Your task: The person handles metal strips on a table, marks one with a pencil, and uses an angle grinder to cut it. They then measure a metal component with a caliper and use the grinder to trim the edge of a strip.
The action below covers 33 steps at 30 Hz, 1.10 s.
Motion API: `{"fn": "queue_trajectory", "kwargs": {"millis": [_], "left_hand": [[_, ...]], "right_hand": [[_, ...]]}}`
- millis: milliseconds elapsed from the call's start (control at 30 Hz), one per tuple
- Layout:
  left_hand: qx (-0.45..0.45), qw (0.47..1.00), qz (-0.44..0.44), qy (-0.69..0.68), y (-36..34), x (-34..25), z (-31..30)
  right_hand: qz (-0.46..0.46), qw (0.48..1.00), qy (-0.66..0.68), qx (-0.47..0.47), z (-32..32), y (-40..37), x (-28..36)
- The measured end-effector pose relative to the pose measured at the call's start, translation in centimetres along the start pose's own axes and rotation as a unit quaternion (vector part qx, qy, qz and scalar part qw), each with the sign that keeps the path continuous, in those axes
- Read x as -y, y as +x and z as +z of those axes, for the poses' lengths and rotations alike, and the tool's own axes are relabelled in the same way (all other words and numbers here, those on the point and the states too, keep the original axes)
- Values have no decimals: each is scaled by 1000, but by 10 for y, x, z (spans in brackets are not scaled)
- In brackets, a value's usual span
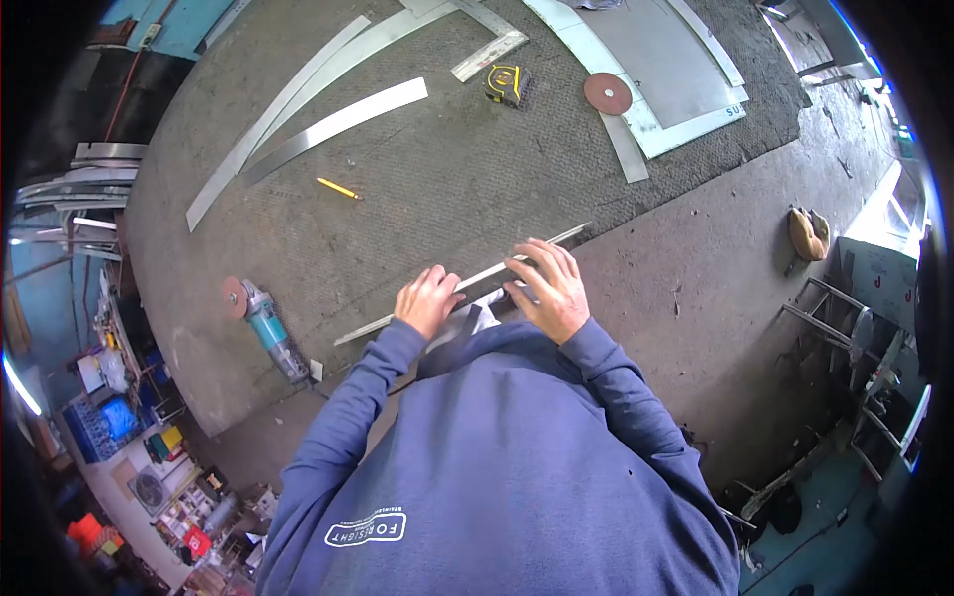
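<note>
A long, thin metal strip (487, 273) runs slantwise in front of my body, near the table's front edge. My left hand (429, 300) has its fingers closed on the strip left of its middle. Farther right, my right hand (552, 291) grips the same strip, fingers curled over the top and thumb below. Both ends of the strip stick out past my hands. Left of my left hand lies a teal angle grinder (266, 328) with a reddish disc. A yellow pencil (339, 188) rests on the table beyond my hands.
The textured mat (417, 199) carries a curved metal strip (343, 129), a yellow-black tape measure (506, 85), a metal square (489, 56), a loose reddish disc (607, 93) and flat metal sheets (686, 70). Brown gloves (808, 234) lie at right. Shelving with clutter stands at lower left.
</note>
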State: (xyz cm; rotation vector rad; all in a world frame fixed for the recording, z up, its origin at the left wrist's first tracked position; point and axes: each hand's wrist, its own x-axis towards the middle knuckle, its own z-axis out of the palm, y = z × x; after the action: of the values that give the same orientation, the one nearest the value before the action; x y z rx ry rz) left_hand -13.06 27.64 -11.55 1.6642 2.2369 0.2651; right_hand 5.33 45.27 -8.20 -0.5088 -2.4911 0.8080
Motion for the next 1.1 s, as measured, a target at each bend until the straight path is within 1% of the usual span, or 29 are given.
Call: {"fn": "queue_trajectory", "kwargs": {"millis": [33, 67, 133, 167, 200, 233, 267, 300, 333, 367, 400, 467, 500, 600, 633, 733, 767, 800, 833, 900, 967, 1100], "left_hand": [[-7, 1000, 1, -2, -3, -3, 1], [-3, 1000, 0, -5, -4, -4, 2], [-36, 999, 16, 8, -4, -7, 3], [-30, 999, 11, 5, -4, -6, 2], [-28, 1000, 5, 2, -4, -6, 2], [-33, 999, 3, 4, -3, -6, 1], [-41, 999, 3, 8, -2, -6, 1], [-36, 999, 3, 9, -2, -7, 0], [-33, 999, 4, 7, -2, -7, 0], [-38, 999, 2, 7, -2, -7, 0], [-43, 999, 1, 6, -2, -8, 1], [-36, 999, -2, 5, -1, -9, 2], [-33, 999, -9, 6, -1, -10, 0], [-17, 1000, -8, -20, 0, -14, -7], [-13, 1000, -3, -18, 1, -16, -10], [2, 999, -4, -41, 1, -16, -15], [14, 997, -11, -78, 1, -13, -14], [27, 993, -20, -115, 2, -11, -16], [17, 989, -28, -141, 2, -10, -16], [35, 987, -30, -156, 3, -8, -18], [50, 984, -34, -170, 3, -5, -18], [62, 976, -36, -207, 4, 0, -17]], "right_hand": [[-5, 999, 5, 42, 6, -5, -4], [-1, 999, 5, 46, 13, -11, -8], [-14, 998, -15, 64, 19, -17, -13], [-13, 1000, 3, -2, 20, -20, -16], [-14, 1000, 6, 4, 21, -22, -18], [80, 992, 25, -95, 21, -24, -22], [173, 965, 41, -193, 22, -25, -26], [175, 965, 41, -190, 23, -28, -32], [308, 909, 193, -204, 25, -30, -38], [427, 813, 336, -212, 28, -33, -44], [430, 811, 333, -214, 30, -35, -47], [400, 833, 317, -213, 37, -39, -50], [393, 841, 293, -227, 37, -35, -45], [421, 837, 272, -221, 30, -22, -33], [425, 826, 292, -230, 28, -17, -31], [434, 820, 289, -237, 35, -15, -35], [407, 837, 255, -263, 45, -18, -40], [411, 833, 256, -268, 49, -19, -41], [424, 820, 274, -268, 51, -21, -42], [439, 805, 293, -272, 53, -23, -41], [458, 705, 458, -288, 51, -21, -37], [452, 678, 501, -290, 47, -22, -38]]}}
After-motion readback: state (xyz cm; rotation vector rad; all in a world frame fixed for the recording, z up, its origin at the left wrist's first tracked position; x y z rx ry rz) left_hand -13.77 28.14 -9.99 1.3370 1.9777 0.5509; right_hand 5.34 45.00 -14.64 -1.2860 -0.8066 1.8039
